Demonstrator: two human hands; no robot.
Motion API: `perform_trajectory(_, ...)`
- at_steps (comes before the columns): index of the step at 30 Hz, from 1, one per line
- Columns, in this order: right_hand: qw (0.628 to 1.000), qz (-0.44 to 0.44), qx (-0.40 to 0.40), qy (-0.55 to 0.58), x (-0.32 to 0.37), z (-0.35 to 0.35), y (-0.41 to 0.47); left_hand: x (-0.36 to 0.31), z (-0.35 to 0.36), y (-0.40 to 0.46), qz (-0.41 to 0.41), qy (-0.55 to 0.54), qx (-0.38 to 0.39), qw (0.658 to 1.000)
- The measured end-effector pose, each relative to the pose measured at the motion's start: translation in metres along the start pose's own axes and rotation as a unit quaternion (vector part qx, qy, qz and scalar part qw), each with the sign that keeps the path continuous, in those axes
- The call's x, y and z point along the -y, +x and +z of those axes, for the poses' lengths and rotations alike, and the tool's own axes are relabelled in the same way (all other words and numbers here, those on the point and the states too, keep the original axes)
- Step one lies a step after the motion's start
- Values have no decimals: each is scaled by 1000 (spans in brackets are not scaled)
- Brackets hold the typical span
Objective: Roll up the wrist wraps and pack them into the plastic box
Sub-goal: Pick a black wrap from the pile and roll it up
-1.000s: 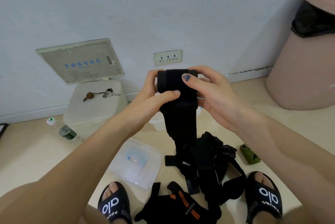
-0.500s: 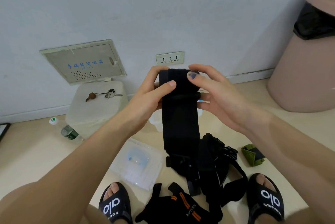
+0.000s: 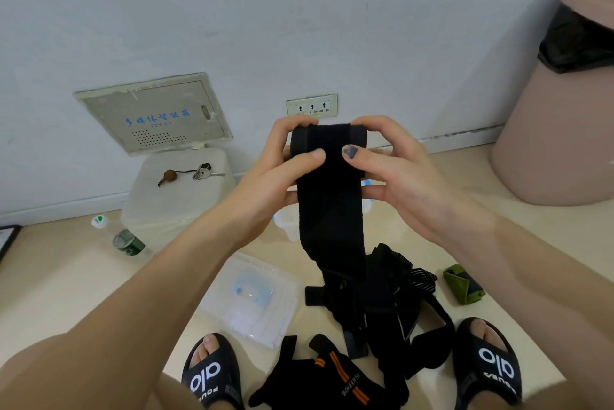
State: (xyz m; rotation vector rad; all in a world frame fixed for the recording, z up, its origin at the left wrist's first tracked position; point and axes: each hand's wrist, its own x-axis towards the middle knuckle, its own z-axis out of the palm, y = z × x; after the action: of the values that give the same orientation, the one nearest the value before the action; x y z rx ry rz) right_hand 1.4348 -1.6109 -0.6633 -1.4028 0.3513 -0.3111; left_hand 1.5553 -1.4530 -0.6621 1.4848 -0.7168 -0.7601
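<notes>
A pale beige floor (image 3: 415,210) filled the lower half of the frame. On it, at lower centre, lay a clear plastic lid (image 3: 252,300), with a heap of black wraps (image 3: 392,303) just to its right and an orange-striped wrap (image 3: 335,379) at the bottom edge. A green roll (image 3: 463,283) sat right of the heap. At left lay a bottle (image 3: 123,237) beside a white box (image 3: 179,197). A clear plastic box (image 3: 289,227) stood at centre.

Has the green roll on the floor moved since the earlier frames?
No. The green roll lies in the same spot on the floor, equally far right of the clear lid.
</notes>
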Motion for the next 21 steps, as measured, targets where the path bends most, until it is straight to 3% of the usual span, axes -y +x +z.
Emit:
perform_trajectory(3,1000,-8,15,-7,-1,0,-2,-2,3,0,-52,-16,-5,999)
perform_trajectory(7,1000,-13,15,-18,-3,1,-3,-3,4,0,-54,-11,-12,998)
perform_trajectory(17,996,70,43,-14,1,-2,-2,-4,-7,-3,5,7,39,999)
perform_trajectory(21,998,43,39,-8,-1,0,-1,-4,-7,-4,12,22,35,999)
